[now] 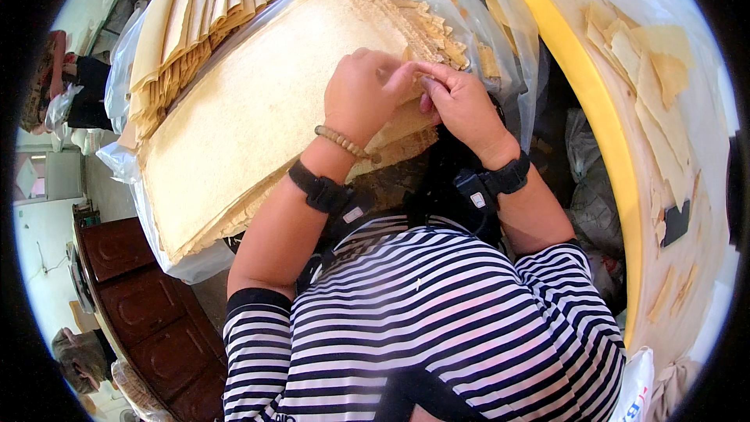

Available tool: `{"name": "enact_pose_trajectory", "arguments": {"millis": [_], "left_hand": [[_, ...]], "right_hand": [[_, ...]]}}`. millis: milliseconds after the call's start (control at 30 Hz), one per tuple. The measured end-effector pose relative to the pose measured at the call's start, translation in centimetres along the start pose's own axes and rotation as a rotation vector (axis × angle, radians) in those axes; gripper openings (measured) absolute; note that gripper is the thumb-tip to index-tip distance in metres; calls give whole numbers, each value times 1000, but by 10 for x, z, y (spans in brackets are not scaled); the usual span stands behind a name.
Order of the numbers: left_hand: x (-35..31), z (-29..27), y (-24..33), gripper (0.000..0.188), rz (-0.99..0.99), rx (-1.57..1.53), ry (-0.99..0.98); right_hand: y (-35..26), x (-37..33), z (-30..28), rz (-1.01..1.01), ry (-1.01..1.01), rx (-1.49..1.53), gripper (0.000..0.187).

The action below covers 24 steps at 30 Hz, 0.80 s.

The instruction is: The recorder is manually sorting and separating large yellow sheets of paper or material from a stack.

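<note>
A tall stack of thin, pale beige, rectangular sheets (pixel 250 101) lies slantwise in front of me on clear plastic; their edges are rough and browned. Over its right edge, my left hand (pixel 363 94) is closed, with thumb and finger pinched together. My right hand (pixel 469 109) meets it there, its fingers also pinched, so the fingertips of both hands touch or nearly touch. Whatever sits between them is too small and covered to make out. Torn, crumbly beige scraps (pixel 445 35) lie just beyond my hands, beside the stack.
Folded beige sheets (pixel 191 19) stand in a row at the far left. On the right, a yellow-edged table (pixel 613 141) carries loose sheet pieces (pixel 644 86) and a small dark flat object (pixel 675 224). Dark brown panelled furniture (pixel 148 297) stands at left. Other people are at the far left.
</note>
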<state>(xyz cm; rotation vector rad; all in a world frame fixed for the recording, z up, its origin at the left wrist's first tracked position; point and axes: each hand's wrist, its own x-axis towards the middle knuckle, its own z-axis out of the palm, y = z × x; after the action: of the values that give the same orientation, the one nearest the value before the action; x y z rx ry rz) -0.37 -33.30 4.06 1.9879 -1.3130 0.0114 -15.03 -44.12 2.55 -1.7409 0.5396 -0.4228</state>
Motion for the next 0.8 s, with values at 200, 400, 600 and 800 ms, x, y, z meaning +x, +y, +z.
{"name": "enact_pose_trajectory", "arguments": {"millis": [200, 400, 600, 800], "left_hand": [[5, 4, -8, 22, -225, -84, 9], [12, -19, -14, 21, -515, -577, -217], [13, -19, -22, 21, -410, -495, -256], [11, -16, -26, 21, -518, -705, -96]], "right_hand": [[5, 1, 2, -32, 76, -193, 33], [-7, 0, 8, -75, 206, -281, 35], [-13, 6, 13, -94, 274, -394, 29], [5, 11, 8, -12, 229, -172, 28]]}}
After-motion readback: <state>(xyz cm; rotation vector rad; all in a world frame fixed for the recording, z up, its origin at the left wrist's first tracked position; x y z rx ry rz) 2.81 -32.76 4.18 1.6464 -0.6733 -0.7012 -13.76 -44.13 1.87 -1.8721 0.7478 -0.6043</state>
